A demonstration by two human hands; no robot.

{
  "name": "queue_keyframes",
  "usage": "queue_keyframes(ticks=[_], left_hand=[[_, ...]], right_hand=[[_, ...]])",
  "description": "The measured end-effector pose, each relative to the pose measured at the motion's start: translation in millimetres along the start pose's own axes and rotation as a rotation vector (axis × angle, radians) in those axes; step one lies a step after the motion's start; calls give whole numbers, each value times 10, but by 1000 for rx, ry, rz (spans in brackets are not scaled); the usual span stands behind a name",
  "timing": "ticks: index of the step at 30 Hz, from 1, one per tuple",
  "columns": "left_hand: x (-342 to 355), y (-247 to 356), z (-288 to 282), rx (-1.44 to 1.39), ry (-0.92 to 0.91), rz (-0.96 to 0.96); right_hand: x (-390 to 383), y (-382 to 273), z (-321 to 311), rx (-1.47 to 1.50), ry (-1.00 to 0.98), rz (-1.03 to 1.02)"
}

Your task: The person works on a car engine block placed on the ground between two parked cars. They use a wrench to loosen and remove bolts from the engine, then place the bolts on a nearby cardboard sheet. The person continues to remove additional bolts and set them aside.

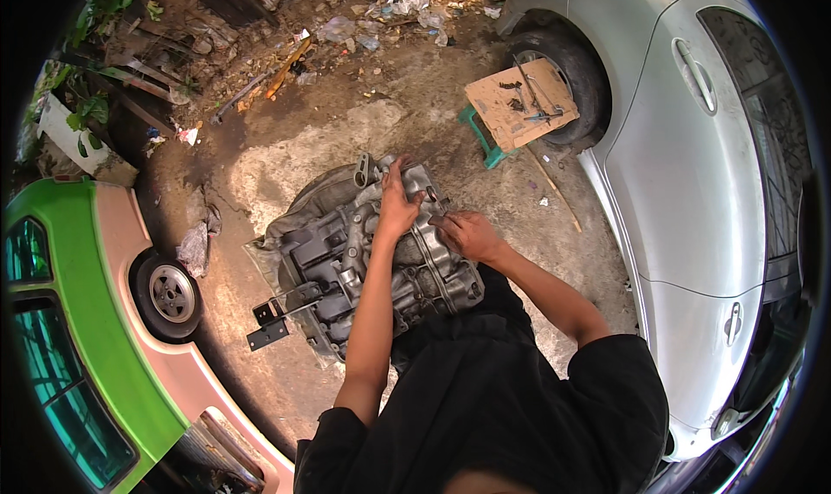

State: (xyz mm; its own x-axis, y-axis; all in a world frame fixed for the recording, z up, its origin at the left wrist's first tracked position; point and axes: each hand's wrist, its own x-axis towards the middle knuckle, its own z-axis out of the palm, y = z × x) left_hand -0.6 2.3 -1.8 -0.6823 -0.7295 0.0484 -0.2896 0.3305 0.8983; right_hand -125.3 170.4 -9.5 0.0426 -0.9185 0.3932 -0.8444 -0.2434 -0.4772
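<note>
A grey metal gearbox (346, 247) lies on the ground in front of me, close to my legs. My left hand (396, 207) grips its far part, fingers over the casing and thumb apart on the right side. Just right of it, my right hand (467, 234) is closed, with fingers bent against the casing near a seam. Whatever is between those fingers is too small and covered to make out. From the gearbox's left side juts a black bracket (268, 328) with holes. A metal lever (363, 170) stands at its far end.
A green stool (481, 135) carries a cardboard sheet (522, 105) with tools and small dark parts. On the right stands a silver car (692, 200); a green and pink car (112, 260) stands on the left. Litter (407, 8) and scrap wood (143, 74) lie at the far side.
</note>
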Motion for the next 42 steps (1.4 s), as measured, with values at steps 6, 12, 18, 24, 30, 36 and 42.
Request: queue_keyframes(ticks=[6,12,18,24,30,36,42], left_hand=[[4,-4,4,3,7,12],[-3,25,-3,-7,0,5],[-4,22,0,9,10,2],[13,1,5,-18,-4,-1],[14,1,-4,-15,-11,-16],[-2,-60,22,9,16,35],[20,-191,47,-48,-50,71]], right_hand=[[-8,-94,140,-69,-89,-46],[-64,-137,199,-111,-156,-48],[-97,-87,56,-64,-236,-29],[-117,-42,-9,-107,-315,-83],[-89,70,40,-108,-278,-166],[115,102,52,-86,-98,-232],[932,36,49,33,-71,93]])
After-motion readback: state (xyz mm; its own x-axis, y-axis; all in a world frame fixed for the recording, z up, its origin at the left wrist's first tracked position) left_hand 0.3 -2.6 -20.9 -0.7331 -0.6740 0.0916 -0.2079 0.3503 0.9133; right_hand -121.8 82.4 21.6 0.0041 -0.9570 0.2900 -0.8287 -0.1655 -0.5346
